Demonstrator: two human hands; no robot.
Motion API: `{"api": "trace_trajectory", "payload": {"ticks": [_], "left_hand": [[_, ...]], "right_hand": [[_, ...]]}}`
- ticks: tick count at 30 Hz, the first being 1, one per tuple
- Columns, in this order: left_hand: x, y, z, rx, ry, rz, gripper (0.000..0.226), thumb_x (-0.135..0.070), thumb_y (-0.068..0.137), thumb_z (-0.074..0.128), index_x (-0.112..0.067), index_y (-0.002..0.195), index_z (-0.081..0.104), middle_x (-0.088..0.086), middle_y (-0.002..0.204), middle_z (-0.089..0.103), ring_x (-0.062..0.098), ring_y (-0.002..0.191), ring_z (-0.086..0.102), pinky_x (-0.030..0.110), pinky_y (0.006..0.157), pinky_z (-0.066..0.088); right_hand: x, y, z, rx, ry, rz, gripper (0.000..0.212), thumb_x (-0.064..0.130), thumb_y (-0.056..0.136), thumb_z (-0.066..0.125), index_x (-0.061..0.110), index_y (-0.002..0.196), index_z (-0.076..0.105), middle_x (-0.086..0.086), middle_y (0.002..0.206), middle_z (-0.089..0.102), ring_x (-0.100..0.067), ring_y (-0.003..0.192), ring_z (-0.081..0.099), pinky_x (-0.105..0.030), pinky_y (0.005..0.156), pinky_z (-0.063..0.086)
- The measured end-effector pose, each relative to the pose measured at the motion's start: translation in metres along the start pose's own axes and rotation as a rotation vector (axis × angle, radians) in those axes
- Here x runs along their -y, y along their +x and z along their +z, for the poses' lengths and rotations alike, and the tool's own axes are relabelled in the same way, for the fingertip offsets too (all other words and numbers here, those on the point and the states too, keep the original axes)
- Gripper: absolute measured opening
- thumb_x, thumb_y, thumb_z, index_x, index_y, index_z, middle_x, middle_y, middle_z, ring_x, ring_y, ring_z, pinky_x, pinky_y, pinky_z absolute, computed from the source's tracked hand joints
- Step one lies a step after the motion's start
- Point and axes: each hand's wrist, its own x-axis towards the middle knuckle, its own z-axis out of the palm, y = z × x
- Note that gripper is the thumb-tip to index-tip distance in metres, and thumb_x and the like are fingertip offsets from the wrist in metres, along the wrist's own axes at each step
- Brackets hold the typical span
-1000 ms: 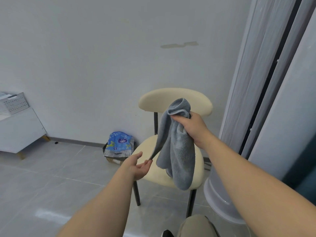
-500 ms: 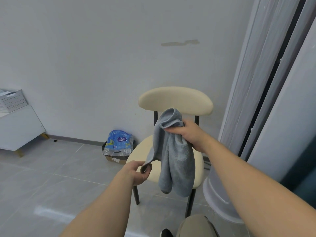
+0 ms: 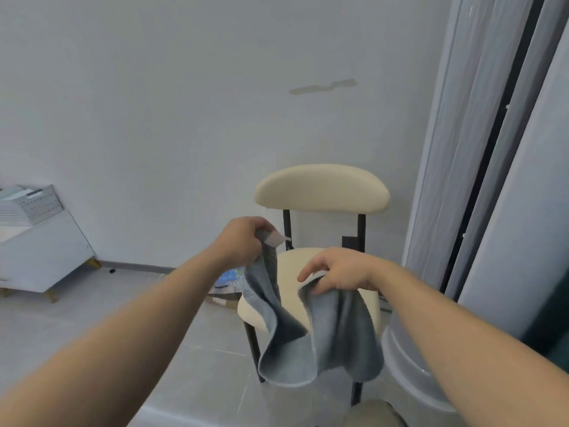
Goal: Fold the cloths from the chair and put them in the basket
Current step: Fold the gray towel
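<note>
In front of the chair (image 3: 320, 189), head view: early in the task, judging by the grey cloth (image 3: 323, 343) sagging unfolded in mid-air, well apart from the basket (image 3: 34, 204) at far left. Pinched at one corner by left hand (image 3: 243, 241) fingers (image 3: 263, 224), gripped at the other edge by curled right hand (image 3: 341, 272) fingers (image 3: 308, 274). Folding and basket drop both left to do.

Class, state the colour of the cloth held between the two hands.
Blue-grey, plain; the cloth shows best in the head view.

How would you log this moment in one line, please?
left hand: grips grey terry cloth corner | right hand: grips its other edge | cloth: hangs slack before cream padded chair
</note>
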Motion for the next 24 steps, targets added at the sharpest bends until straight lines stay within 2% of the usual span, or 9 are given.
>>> {"api": "trace_trajectory", "payload": {"ticks": [3, 6, 10, 13, 16, 18, 20, 21, 24], "left_hand": [[-0.014, -0.013, -0.01, -0.001, 0.054, 0.079, 0.054, 0.008, 0.078, 0.038, -0.028, 0.101, 0.07, -0.003, 0.101, 0.069, 0.017, 0.092, 0.063, 0.029, 0.071, 0.057], [-0.017, -0.019, -0.012, 0.002, 0.024, 0.119, 0.052, 0.009, 0.077, 0.04, -0.026, 0.095, 0.074, -0.006, 0.099, 0.071, 0.016, 0.093, 0.065, 0.032, 0.077, 0.058], [-0.022, -0.025, -0.014, 0.029, 0.085, 0.146, 0.047, 0.009, 0.075, 0.046, -0.022, 0.084, 0.079, -0.008, 0.097, 0.069, 0.01, 0.09, 0.061, 0.013, 0.072, 0.047], [-0.022, -0.03, -0.014, 0.025, 0.102, 0.174, 0.04, 0.002, 0.077, 0.052, -0.027, 0.08, 0.08, -0.012, 0.094, 0.068, 0.004, 0.086, 0.059, 0.007, 0.072, 0.041], [-0.02, -0.03, -0.012, 0.019, 0.109, 0.166, 0.023, -0.03, 0.09, 0.063, -0.021, 0.077, 0.079, -0.009, 0.091, 0.069, 0.005, 0.085, 0.062, 0.022, 0.078, 0.05], [-0.016, -0.028, -0.008, 0.014, 0.118, 0.139, 0.053, -0.051, 0.093, 0.058, -0.004, 0.073, 0.071, 0.003, 0.087, 0.07, 0.017, 0.08, 0.063, 0.035, 0.077, 0.053], [-0.017, -0.03, -0.006, -0.002, 0.122, 0.143, 0.063, -0.055, 0.095, 0.054, 0.002, 0.069, 0.064, 0.008, 0.086, 0.07, 0.025, 0.078, 0.063, 0.04, 0.075, 0.054], [-0.019, -0.032, -0.005, 0.005, 0.109, 0.131, 0.064, -0.055, 0.096, 0.052, 0.0, 0.066, 0.065, 0.004, 0.084, 0.071, 0.022, 0.077, 0.063, 0.038, 0.076, 0.054], [-0.028, -0.036, -0.004, -0.006, 0.036, 0.076, 0.056, -0.054, 0.099, 0.046, -0.025, 0.062, 0.076, -0.011, 0.075, 0.073, 0.005, 0.074, 0.064, 0.027, 0.076, 0.051]], "right_hand": [[0.002, 0.0, 0.002, -0.089, 0.206, -0.081, 0.014, 0.025, 0.087, 0.075, 0.027, 0.1, 0.078, 0.011, 0.101, 0.074, -0.001, 0.098, 0.065, -0.017, 0.086, 0.046], [0.004, -0.001, 0.005, -0.179, 0.394, -0.185, 0.009, 0.022, 0.089, 0.075, 0.02, 0.097, 0.078, 0.001, 0.099, 0.075, -0.005, 0.093, 0.066, -0.022, 0.089, 0.05], [0.006, -0.002, 0.008, -0.162, 0.642, -0.238, 0.011, 0.008, 0.091, 0.07, 0.019, 0.093, 0.072, -0.006, 0.091, 0.069, -0.012, 0.087, 0.061, -0.024, 0.083, 0.046], [0.007, -0.001, 0.007, -0.118, 0.71, -0.23, 0.01, 0.014, 0.089, 0.071, 0.023, 0.088, 0.07, -0.015, 0.094, 0.061, -0.022, 0.087, 0.055, -0.031, 0.076, 0.042], [0.01, -0.004, 0.006, -0.142, 0.746, -0.244, 0.006, 0.016, 0.095, 0.066, 0.013, 0.097, 0.071, -0.009, 0.094, 0.067, -0.018, 0.088, 0.062, -0.028, 0.082, 0.049], [0.013, -0.006, 0.006, -0.185, 0.757, -0.26, 0.013, 0.02, 0.096, 0.065, 0.01, 0.1, 0.073, -0.005, 0.093, 0.071, -0.014, 0.087, 0.065, -0.026, 0.083, 0.052], [0.015, -0.008, 0.005, -0.224, 0.752, -0.264, 0.013, 0.024, 0.096, 0.066, 0.016, 0.098, 0.076, -0.003, 0.094, 0.073, -0.013, 0.088, 0.067, -0.027, 0.084, 0.054], [0.016, -0.009, 0.005, -0.237, 0.744, -0.27, 0.013, 0.025, 0.095, 0.066, 0.018, 0.098, 0.077, -0.003, 0.094, 0.074, -0.013, 0.088, 0.067, -0.027, 0.084, 0.054], [0.018, -0.012, 0.004, -0.251, 0.735, -0.289, 0.013, 0.024, 0.094, 0.067, 0.016, 0.096, 0.077, -0.001, 0.09, 0.073, -0.011, 0.083, 0.066, -0.023, 0.078, 0.053]]}}
